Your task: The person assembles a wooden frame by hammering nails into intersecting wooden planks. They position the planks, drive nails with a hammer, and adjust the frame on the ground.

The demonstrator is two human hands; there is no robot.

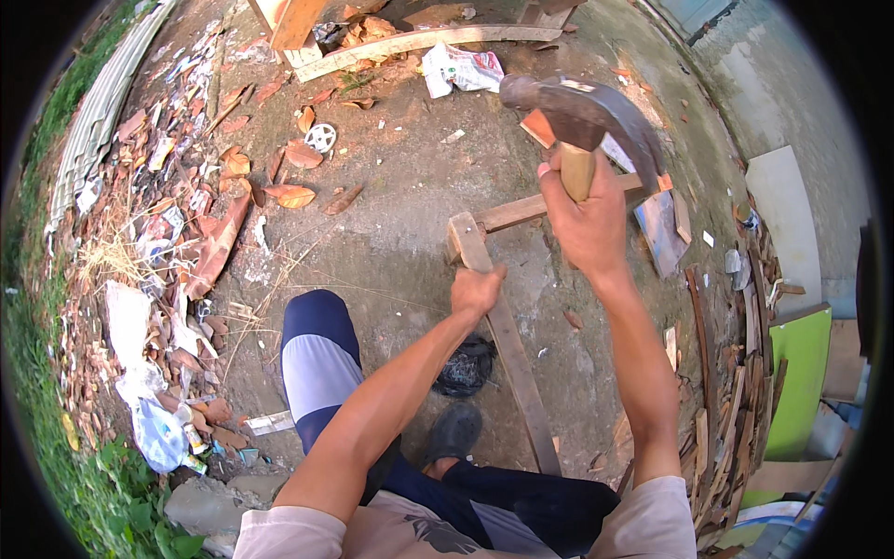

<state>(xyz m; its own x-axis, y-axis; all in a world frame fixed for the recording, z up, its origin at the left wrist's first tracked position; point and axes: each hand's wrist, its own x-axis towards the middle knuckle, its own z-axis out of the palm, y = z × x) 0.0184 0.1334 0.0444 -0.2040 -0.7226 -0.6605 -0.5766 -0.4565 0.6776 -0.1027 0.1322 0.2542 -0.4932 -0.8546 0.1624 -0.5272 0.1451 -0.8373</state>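
Note:
My right hand [596, 219] grips the wooden handle of a claw hammer [577, 112], raised at the upper right with its dark metal head above the fist. My left hand [478, 291] is closed around a long wooden batten [521, 382] near its far end. That batten slants from the middle of the view down toward my knees. At its far end it meets a second wooden piece [514, 213], which runs off to the right and passes behind my right hand. Whether a nail sits at this corner cannot be made out.
A black bag-like bundle [464, 366] lies by my shoe [453, 432]. Dry leaves and litter [168, 242] cover the ground at left, beside a corrugated sheet [102, 116]. A wooden frame [428, 42] lies ahead. Scrap wood [736, 419] and a green board [799, 382] line the right wall.

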